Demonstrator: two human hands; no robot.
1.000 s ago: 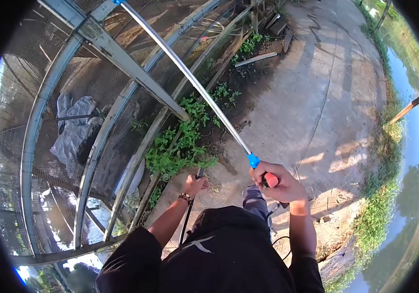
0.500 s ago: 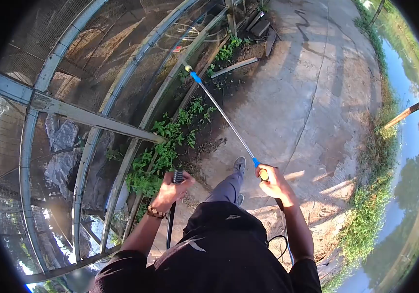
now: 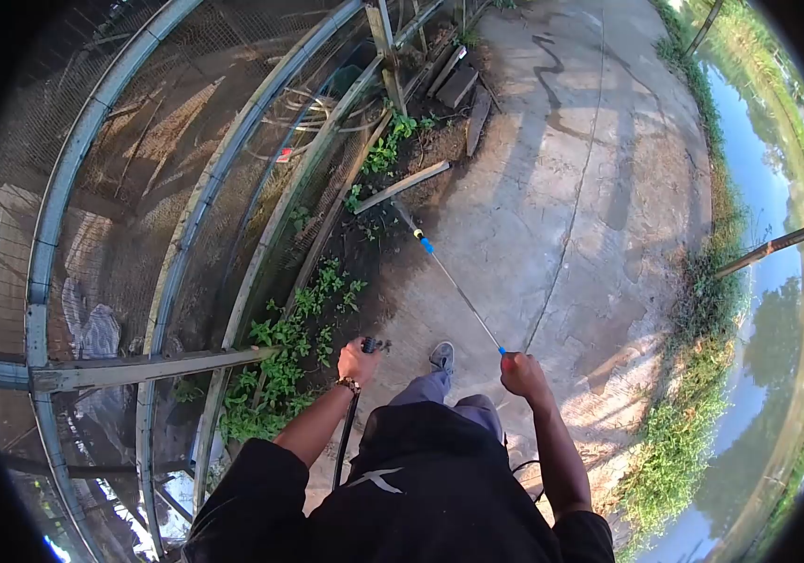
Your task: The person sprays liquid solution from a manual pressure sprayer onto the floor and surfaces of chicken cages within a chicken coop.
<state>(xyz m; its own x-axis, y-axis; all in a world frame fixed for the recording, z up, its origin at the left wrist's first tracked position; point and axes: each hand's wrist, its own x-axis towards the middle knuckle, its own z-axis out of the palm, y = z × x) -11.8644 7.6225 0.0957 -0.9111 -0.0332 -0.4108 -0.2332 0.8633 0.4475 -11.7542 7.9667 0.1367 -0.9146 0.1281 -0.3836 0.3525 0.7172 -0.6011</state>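
Lower centre, hands apart: the left hand (image 3: 359, 360) grips a dark handle (image 3: 371, 344), the right hand (image 3: 523, 377) a wand (image 3: 463, 296) slanting up-left over open concrete (image 3: 627, 244), edged by fence (image 3: 175, 272) at left, grass (image 3: 683, 403) then water (image 3: 766, 338) at right.

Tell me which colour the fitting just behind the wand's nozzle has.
The fitting is blue; the head view shows it best.

Outdoor, farm-like setting, mesh-sided frame enclosure (image 3: 181, 246), concrete path (image 3: 608, 235), water (image 3: 766, 347) alongside
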